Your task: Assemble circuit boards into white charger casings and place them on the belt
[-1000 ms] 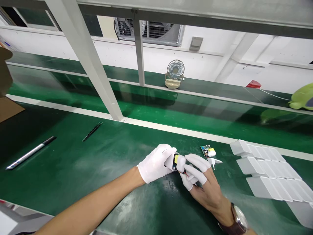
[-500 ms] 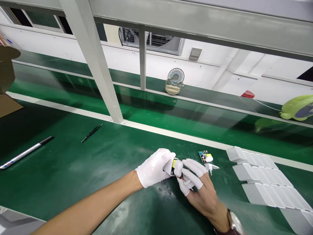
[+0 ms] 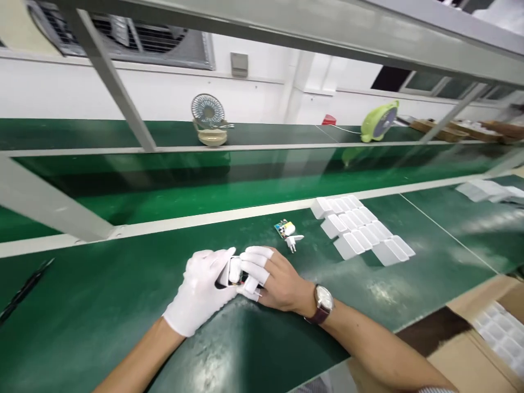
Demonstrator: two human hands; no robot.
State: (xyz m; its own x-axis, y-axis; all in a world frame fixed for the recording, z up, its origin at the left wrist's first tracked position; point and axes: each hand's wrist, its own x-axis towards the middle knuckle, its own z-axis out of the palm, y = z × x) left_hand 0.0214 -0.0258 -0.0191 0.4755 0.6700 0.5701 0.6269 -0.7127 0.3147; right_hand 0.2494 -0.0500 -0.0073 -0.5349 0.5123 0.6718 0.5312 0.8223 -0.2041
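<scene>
My left hand (image 3: 198, 292), in a white glove, is closed around a white plastic charger housing (image 3: 224, 277). A rounded white lump (image 3: 234, 269) shows at the housing's mouth, between my two hands. My right hand (image 3: 282, 278), with white fabric over several fingers, pinches a white plug piece (image 3: 250, 285) with a bit of red wire beside it. The fingers of both hands nearly meet, and they hide most of the parts inside. Beyond the right hand lie a small circuit board (image 3: 282, 227) with a yellow and white component and another white plug piece (image 3: 292, 240).
White plastic housings (image 3: 347, 224) stand in rows at the right. Black tweezers (image 3: 25, 292) lie at the far left. A cardboard box (image 3: 462, 355) with white parts sits at lower right. A metal post (image 3: 53, 202) rises at left; fans (image 3: 208, 111) stand on the back shelf.
The view has swung right, bringing the cardboard box and more of the shelf into sight. My hands are closer together, and the yellow part between them no longer shows.
</scene>
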